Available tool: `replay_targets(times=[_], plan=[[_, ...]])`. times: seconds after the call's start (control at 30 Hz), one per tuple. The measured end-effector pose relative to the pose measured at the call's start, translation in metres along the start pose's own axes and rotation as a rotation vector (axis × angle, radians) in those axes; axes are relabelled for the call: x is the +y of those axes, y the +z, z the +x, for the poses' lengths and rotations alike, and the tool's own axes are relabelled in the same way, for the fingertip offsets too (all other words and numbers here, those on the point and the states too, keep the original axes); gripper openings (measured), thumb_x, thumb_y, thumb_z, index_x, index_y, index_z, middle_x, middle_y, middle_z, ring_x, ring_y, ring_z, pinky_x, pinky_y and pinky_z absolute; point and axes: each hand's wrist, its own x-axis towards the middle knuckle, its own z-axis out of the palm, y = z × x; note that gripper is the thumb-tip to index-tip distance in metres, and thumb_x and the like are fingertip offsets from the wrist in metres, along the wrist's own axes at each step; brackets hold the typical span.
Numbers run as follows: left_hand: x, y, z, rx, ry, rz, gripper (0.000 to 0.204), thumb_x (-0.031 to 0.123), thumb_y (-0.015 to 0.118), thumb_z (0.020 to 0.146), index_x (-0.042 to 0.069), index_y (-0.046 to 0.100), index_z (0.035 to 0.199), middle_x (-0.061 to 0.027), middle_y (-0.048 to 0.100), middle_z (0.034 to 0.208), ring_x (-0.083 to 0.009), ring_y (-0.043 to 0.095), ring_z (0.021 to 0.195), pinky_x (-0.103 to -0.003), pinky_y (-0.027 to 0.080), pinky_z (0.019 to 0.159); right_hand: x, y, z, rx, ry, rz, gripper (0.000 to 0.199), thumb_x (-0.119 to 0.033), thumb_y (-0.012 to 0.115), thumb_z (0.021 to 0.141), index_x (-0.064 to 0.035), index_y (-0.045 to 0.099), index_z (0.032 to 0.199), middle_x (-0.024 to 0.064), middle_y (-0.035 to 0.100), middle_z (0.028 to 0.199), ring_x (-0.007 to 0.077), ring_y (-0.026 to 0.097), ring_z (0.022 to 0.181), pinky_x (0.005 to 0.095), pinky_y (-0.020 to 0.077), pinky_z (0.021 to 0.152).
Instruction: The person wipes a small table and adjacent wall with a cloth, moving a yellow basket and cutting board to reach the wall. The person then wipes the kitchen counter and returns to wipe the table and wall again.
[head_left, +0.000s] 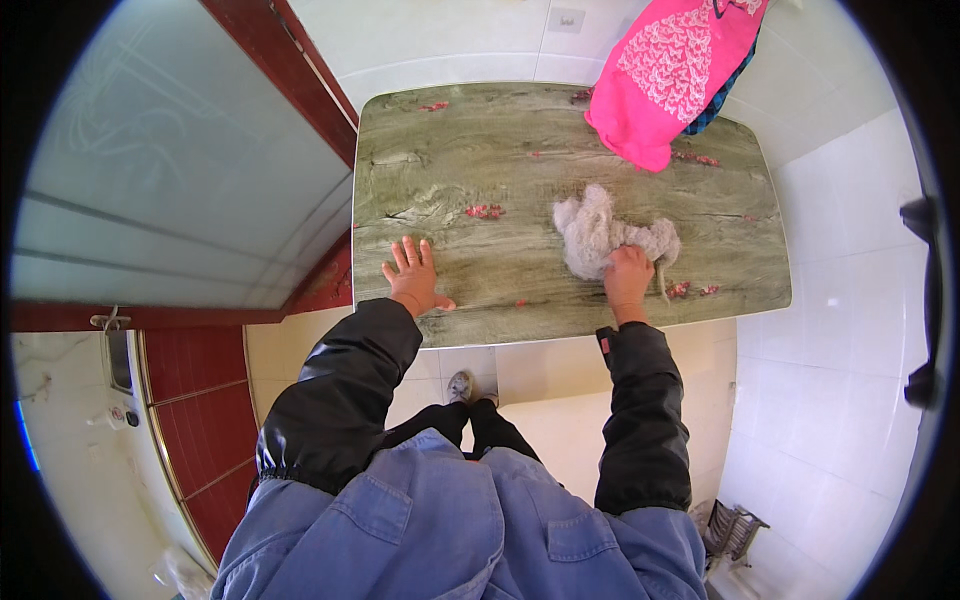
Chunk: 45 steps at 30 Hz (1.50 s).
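A greyish, fluffy cloth [592,226] lies bunched up on the right half of a green wood-grain table [450,150]. My right hand [628,282] is closed on its near edge, with the fingertips hidden in the folds. One thin end of the cloth trails down to the right of that hand. My left hand [411,279] rests palm down near the table's front left, fingers spread, holding nothing. Dark glossy sleeve covers [340,380] reach up both my forearms.
A pink garment with a white pattern [660,70] hangs over the table's far right. At the left stands a frosted glass door [180,170] in a red frame. White tiled wall [830,300] runs along the right. A dark metal rack [733,530] sits low at the right.
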Motion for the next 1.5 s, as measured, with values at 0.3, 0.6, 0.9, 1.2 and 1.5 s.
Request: replay_targets(times=[0.3, 0.6, 0.9, 1.2, 1.5], plan=[[0.0, 0.0, -0.001, -0.009, -0.009, -0.018, 0.148, 0.064, 0.087, 0.058, 0.001, -0.002, 0.159, -0.0317, -0.007, 0.162, -0.0536, -0.005, 0.149, -0.075, 0.015, 0.11, 0.065, -0.139, 0.078, 0.484, 0.568, 1.085, 0.015, -0.002, 0.055, 0.09, -0.0002, 0.063, 0.102, 0.0029, 0.067, 0.097, 0.0128, 0.059, 0.091, 0.0303, 0.0479, 0.081], [-0.001, 0.0, -0.002, 0.019, 0.008, -0.009, 0.148, 0.064, 0.088, 0.057, 0.0, 0.0, 0.158, -0.0318, -0.006, 0.162, -0.0539, -0.004, 0.149, -0.075, 0.016, 0.109, 0.025, -0.089, 0.048, -0.209, 0.006, 0.989, 0.029, -0.005, 0.068, 0.086, -0.0067, 0.065, 0.114, 0.0116, 0.067, 0.108, 0.0267, 0.066, 0.094, 0.036, 0.0517, 0.084], [0.0, 0.001, -0.002, 0.012, 0.002, -0.005, 0.149, 0.062, 0.089, 0.056, -0.003, 0.0, 0.157, -0.0344, -0.005, 0.161, -0.0551, -0.003, 0.148, -0.074, 0.018, 0.109, -0.025, 0.033, 0.03, 0.084, 0.324, 0.586, 0.067, -0.027, 0.076, 0.08, 0.0009, 0.05, 0.135, 0.0222, 0.057, 0.129, 0.0382, 0.051, 0.124, 0.0474, 0.0382, 0.108], [0.002, -0.005, -0.005, 0.03, 0.001, -0.016, 0.149, 0.06, 0.09, 0.054, -0.002, 0.004, 0.157, -0.0338, -0.003, 0.161, -0.0541, -0.001, 0.149, -0.073, 0.017, 0.11, -0.155, -0.001, 0.002, -0.135, -0.324, 0.336, 0.054, -0.016, 0.073, 0.072, -0.0133, 0.06, 0.124, 0.0134, 0.056, 0.123, 0.0363, 0.053, 0.117, 0.0509, 0.047, 0.089], [-0.002, 0.002, -0.001, 0.018, -0.016, -0.016, 0.15, 0.063, 0.089, 0.054, -0.001, 0.002, 0.158, -0.0333, -0.005, 0.162, -0.0543, -0.002, 0.149, -0.075, 0.016, 0.109, 0.013, 0.009, 0.012, -0.063, 0.529, -0.068, 0.059, -0.02, 0.076, 0.073, -0.0064, 0.06, 0.128, 0.0201, 0.057, 0.133, 0.0412, 0.05, 0.127, 0.0507, 0.0407, 0.107]])
